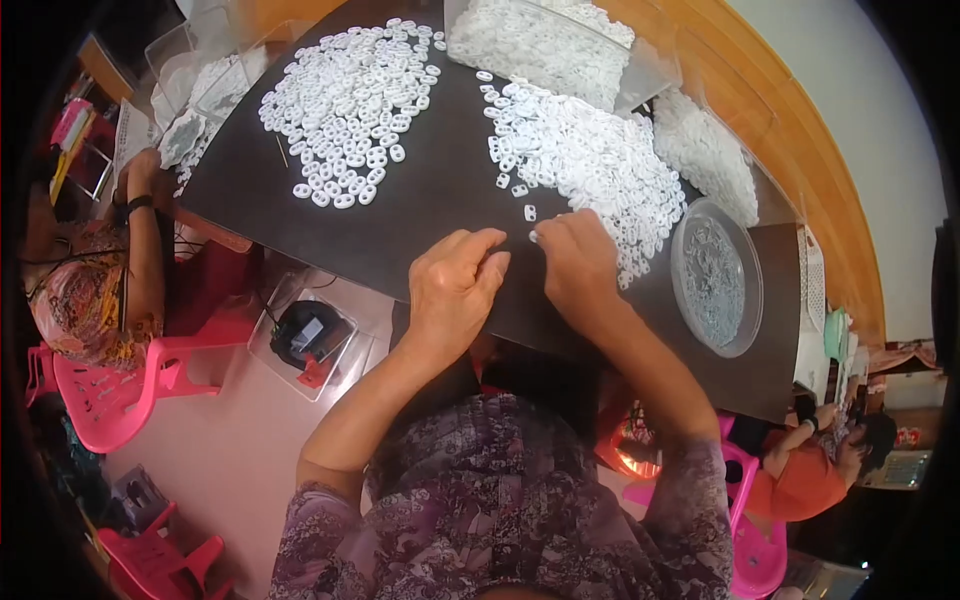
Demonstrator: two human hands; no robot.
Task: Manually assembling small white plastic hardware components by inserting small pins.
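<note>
at tips of pinching right hand point(580, 262), white piece point(533, 237); left hand point(455, 272) half-curled, hold unclear.

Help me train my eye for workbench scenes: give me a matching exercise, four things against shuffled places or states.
1. right hand
2. round clear dish
3. left heap of two-holed white pieces
4. rectangular clear bin

A. lies loose on the dark tabletop
B. filled with white pieces
C. curled close to a single white piece
D. contains small silvery-grey pieces

Pairs: 1-C; 2-D; 3-A; 4-B
</note>
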